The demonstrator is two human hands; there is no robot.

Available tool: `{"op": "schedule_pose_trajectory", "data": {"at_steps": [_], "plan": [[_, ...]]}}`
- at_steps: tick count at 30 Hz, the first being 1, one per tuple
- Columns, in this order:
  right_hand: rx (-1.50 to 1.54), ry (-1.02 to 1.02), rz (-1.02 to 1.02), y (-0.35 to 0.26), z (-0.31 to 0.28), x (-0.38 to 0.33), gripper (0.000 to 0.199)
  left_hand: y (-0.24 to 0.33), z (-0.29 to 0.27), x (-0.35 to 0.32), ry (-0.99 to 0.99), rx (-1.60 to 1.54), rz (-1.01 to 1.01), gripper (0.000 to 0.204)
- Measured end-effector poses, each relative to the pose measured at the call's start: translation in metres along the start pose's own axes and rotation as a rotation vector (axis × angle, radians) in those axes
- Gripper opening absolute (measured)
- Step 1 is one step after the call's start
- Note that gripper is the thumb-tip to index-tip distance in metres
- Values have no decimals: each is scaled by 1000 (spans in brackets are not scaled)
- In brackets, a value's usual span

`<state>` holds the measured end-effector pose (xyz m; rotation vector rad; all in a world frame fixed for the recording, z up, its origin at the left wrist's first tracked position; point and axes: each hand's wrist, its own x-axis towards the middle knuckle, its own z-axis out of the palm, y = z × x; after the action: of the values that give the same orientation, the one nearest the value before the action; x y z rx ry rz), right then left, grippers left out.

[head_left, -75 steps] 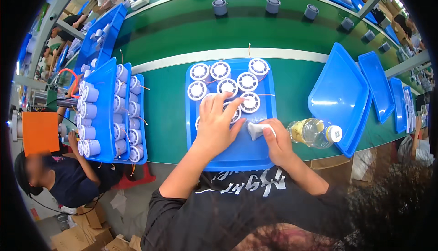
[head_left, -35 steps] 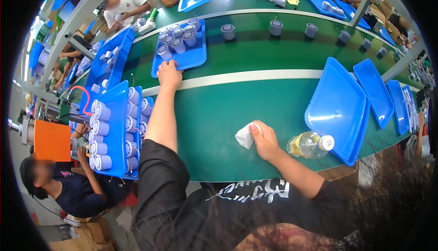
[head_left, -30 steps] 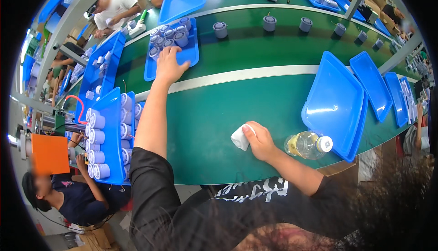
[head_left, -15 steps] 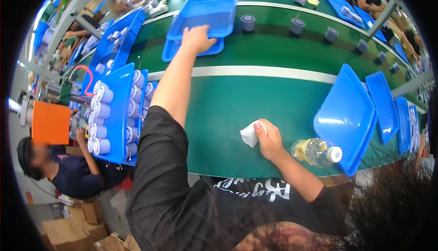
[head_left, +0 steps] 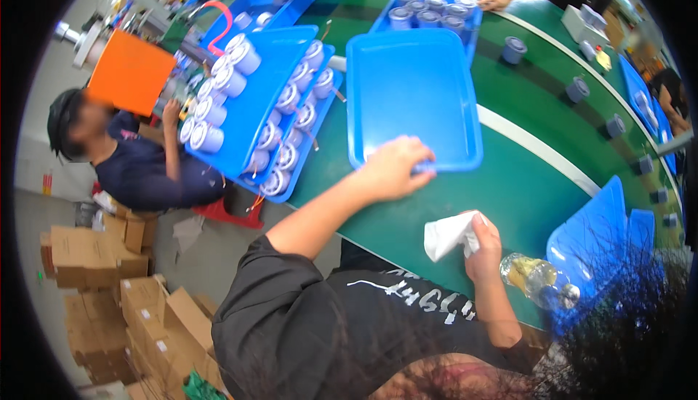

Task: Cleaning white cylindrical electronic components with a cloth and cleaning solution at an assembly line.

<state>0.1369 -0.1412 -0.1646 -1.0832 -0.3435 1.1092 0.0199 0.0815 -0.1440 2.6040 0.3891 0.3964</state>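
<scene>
Blue tray (head_left: 414, 95), a single one before the person, sits partly over the green table (head_left: 392, 229) and partly across the white rail (head_left: 534, 142) at its far edge; whether it rests flat or is lifted cannot be told. The left hand (head_left: 396, 167) lies at the tray's near edge, fingertips over the rim and thumb just outside; whether they grip it cannot be told. The right hand (head_left: 483, 247), above the table's near edge, pinches one crumpled white cloth (head_left: 447, 236) between thumb and fingers. Beyond, a second tray (head_left: 474, 31) carries about nine grey cups (head_left: 400, 18), its near part covered by the first tray. Six separate grey cylinders (head_left: 515, 50) stand in a line on the green belt (head_left: 538, 91), the farthest small and blurred. At the table's left edge, at least two stacked trays (head_left: 265, 84) hold white-topped cylinders (head_left: 230, 80), at least seven in the uppermost; many below are hidden. By the right wrist lies one clear bottle (head_left: 534, 280), its cap blurred. Further blue trays (head_left: 589, 229), at the table's right edge, are partly hidden by dark hair (head_left: 611, 320), so their count is uncertain.
</scene>
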Motion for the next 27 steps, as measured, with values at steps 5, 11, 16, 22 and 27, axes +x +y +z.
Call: {"op": "schedule_pose_trajectory", "data": {"at_steps": [5,11,16,22,27], "plan": [[55,-272,86,-31,14,-29,42,58,-8,-85,-86,-304,-16,18],[-459,-432,26,-46,44,-22,38,23,-135,-112,522,362,-409,18],[-925,-341,-120,-19,35,-20,34,-52,-232,-146,536,747,-1133,73],[-798,-369,-14,-16,26,-24,36,-110,-240,-178,402,626,-805,51],[-625,-516,-25,-15,18,-34,42,-161,-243,-213,421,507,-567,49]]}}
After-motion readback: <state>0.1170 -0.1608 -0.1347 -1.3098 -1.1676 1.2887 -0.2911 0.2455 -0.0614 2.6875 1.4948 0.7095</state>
